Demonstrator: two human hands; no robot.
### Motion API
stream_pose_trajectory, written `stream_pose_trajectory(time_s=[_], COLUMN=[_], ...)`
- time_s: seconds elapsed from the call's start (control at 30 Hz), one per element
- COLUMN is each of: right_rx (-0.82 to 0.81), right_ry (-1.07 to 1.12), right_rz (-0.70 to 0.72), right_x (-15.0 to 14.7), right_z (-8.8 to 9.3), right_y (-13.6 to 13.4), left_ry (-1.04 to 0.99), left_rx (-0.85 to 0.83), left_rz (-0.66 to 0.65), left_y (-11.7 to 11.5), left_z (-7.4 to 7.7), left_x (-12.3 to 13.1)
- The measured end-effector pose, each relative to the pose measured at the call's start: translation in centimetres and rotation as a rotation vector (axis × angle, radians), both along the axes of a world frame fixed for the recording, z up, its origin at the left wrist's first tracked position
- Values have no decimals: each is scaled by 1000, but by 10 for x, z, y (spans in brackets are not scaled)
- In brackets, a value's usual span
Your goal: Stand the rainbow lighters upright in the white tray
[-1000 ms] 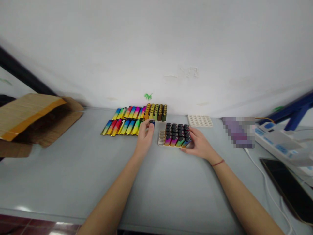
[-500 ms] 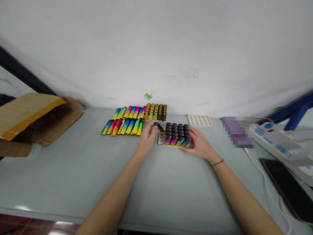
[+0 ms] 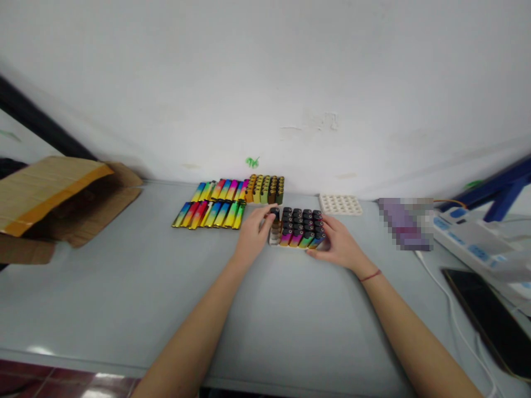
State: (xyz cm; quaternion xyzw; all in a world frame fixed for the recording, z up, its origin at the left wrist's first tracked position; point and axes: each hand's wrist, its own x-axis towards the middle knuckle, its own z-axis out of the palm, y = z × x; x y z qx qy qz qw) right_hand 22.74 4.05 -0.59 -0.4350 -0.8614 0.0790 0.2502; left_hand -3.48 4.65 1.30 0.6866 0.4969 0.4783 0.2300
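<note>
In the head view, my left hand pinches a black-topped lighter, upright at the back of the leftmost column of a white holed tray. The holes in front of it in that column show bare. Several colourful lighters with black tops stand in the tray's other columns. My right hand grips the tray's right side, thumb at the front corner and fingers along the outer lighters. Whether the pinched lighter's base sits in its hole is hidden by my fingers.
Behind my left hand lie two rows of shiny rainbow lighters, beside a block of upright gold-toned lighters. A second white holed tray rests near the wall. An open cardboard box is left; a phone and power strip are right.
My left hand has moved slightly right with the lighter, which has gone from tilted to upright over the tray's left column. My right hand keeps its hold on the tray.
</note>
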Motion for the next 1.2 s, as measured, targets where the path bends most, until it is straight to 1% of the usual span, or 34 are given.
stream_pose_trajectory(time_s=[0.13,0.3,0.5,0.63,0.73,0.87,1.03,1.13,1.2], right_rx=[2,-4,-4,1,1,-3,5,8,6], right_ry=[-8,-14,-7,-12,-14,-12,-29,-29,-26], right_rz=[1,-2,4,3,-1,-1,-6,-9,-9], right_x=[1,1,1,1,1,1,1,1,1], right_z=[0,0,0,0,0,0,0,0,0], right_y=[0,0,0,0,0,0,0,0,0], left_ry=[-11,99,184,192,180,165,215,273,331], left_rx=[8,55,145,181,159,110,79,89,85], left_rz=[41,-10,-29,-1,52,155,252,340,450], left_y=[2,2,0,-3,-3,-2,1,5,8], left_z=[-3,-7,-3,2,4,5,5,8,13], left_x=[0,0,-2,-4,-8,-15,-24,-39,-59])
